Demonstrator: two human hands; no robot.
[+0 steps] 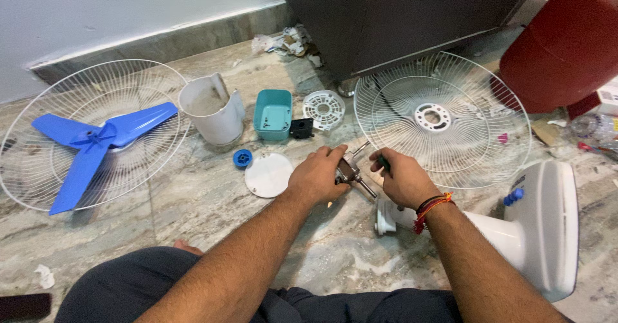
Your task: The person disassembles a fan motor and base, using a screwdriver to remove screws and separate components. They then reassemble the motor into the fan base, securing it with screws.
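Observation:
My left hand (317, 176) grips a small metal fan motor (348, 170) whose shaft sticks out at both ends, just above the marble floor. My right hand (400, 180) is closed round a green-handled tool (383, 163), its end hidden near the motor. A red thread band circles my right wrist. Under my right hand lies a white plastic part (386, 219). A white round cover (268, 174) and a blue cap (243, 158) lie left of my left hand.
A white fan guard (45, 175) at left holds a blue fan blade (96, 141). A second guard (443, 120) leans at right. White housing (214, 110), teal box (273, 113), white vent disc (324, 107), black part (301, 127), white fan base (537, 226), red cylinder (566, 46), dark cabinet (399, 14).

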